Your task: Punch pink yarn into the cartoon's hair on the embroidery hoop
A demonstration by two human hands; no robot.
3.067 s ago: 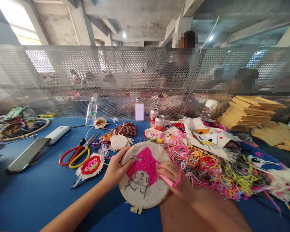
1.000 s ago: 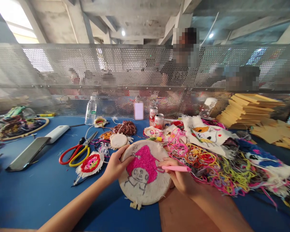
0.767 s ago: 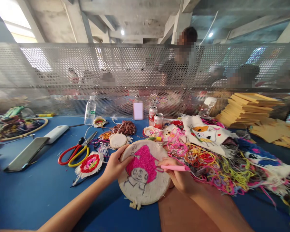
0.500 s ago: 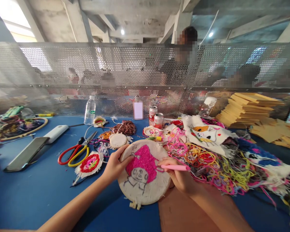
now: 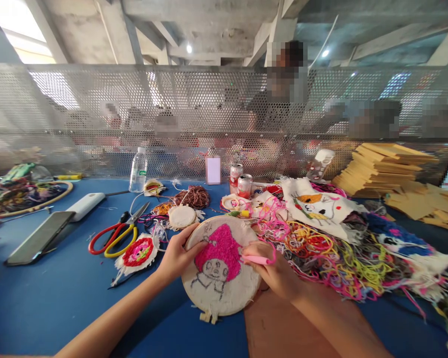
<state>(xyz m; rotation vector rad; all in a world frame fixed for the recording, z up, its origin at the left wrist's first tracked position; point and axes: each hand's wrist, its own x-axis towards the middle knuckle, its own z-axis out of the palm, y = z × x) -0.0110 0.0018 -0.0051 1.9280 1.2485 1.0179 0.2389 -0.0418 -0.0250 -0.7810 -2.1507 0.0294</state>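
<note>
An embroidery hoop (image 5: 242,293) with white cloth is tilted up in front of me. On the cloth is a cartoon figure in grey outline, its hood filled with magenta yarn loops. My left hand (image 5: 179,256) grips the hoop's upper left rim, thumb on the cloth. In my right hand (image 5: 271,266) is a pink punch needle pen (image 5: 257,259), its tip end at the right edge of the magenta patch. Pink yarn loops from the pen's back end. Fingers hide the exact tip.
Scissors (image 5: 121,233) and a small flower piece (image 5: 140,253) lie left of the hoop, beyond them a phone (image 5: 41,236) and white power bank (image 5: 89,205). A yarn heap (image 5: 332,253) spreads right. Cans (image 5: 245,186), a bottle (image 5: 138,169) and yellow boards (image 5: 381,169) stand near the perforated screen (image 5: 194,99).
My right hand and the pen have shifted slightly; the pen now points more toward me and appears shorter, its yarn loop showing. The left hand and hoop are nearly unmoved.
</note>
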